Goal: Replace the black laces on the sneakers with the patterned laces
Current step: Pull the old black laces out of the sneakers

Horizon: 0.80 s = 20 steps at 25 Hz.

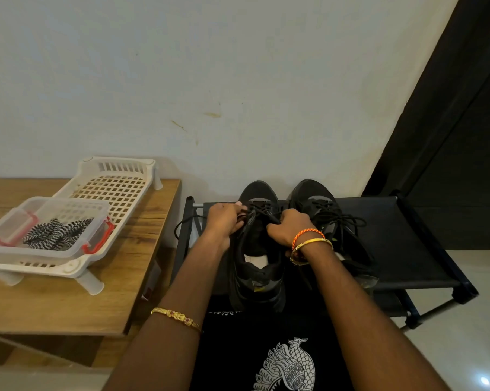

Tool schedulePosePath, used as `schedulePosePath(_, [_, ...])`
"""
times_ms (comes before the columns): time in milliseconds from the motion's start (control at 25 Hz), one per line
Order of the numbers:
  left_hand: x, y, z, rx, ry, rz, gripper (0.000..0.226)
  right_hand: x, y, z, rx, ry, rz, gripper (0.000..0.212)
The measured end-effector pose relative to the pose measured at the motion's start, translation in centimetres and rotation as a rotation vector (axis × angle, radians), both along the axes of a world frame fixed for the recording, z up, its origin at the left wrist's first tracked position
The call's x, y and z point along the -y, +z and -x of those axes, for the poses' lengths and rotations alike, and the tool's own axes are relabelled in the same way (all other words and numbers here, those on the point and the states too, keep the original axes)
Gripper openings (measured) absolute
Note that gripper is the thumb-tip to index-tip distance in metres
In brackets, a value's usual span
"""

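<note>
Two black sneakers stand side by side on a black shoe rack [401,238], toes towards the wall. Both hands work on the left sneaker [256,266]. My left hand [224,220] pinches its black lace [262,211] at the upper eyelets. My right hand [290,228] grips the same lace on the other side, fingers curled. A loose loop of that lace hangs off the rack's left edge. The right sneaker [322,210] is still tied with its black lace. The black-and-white zigzag patterned laces [55,234] lie in a clear plastic box [77,210] on the left.
The clear box sits in a white slotted plastic tray [114,187] on a wooden table [69,303] left of the rack. A pale wall stands right behind the sneakers. A dark door or panel [449,136] rises at the right. Light floor tiles show at the lower right.
</note>
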State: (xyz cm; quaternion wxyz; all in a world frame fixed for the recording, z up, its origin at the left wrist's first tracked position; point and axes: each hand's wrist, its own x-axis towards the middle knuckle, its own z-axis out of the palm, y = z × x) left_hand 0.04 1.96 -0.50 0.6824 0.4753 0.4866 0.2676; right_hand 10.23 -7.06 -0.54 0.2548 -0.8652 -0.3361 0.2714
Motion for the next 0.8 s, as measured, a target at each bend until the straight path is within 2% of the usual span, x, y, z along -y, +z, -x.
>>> schedulePosePath(80, [0.2, 0.3, 0.0, -0.011, -0.031, -0.054, 0.013, 0.0, 0.0, -0.1, -0.004, 0.0, -0.001, 0.021])
schedulePosePath(240, [0.4, -0.3, 0.3, -0.386, -0.445, -0.796, 0.015, 0.1, 0.1, -0.3, -0.025, 0.005, 0.01, 0.015])
schedulePosePath(320, [0.8, -0.5, 0.0, -0.527, -0.508, -0.969, 0.025, 0.0, 0.1, -0.4, -0.026, 0.008, 0.017, 0.018])
schedulePosePath(400, [0.7, -0.8, -0.3, -0.57, -0.476, -1.006, 0.02, -0.2, 0.0, -0.3, -0.028, 0.006, 0.006, 0.014])
schedulePosePath(560, [-0.1, -1.6, -0.4, -0.492, -0.471, -0.863, 0.009, -0.2, -0.1, -0.2, -0.026, -0.003, -0.006, 0.021])
schedulePosePath(680, [0.6, -0.6, 0.0, -0.517, -0.392, -0.752, 0.005, -0.2, -0.2, -0.2, -0.016, -0.013, -0.008, 0.023])
schedulePosePath(800, [1.0, 0.5, 0.6, -0.301, -0.293, -0.665, 0.02, -0.3, -0.4, -0.3, -0.019, -0.022, -0.005, 0.028])
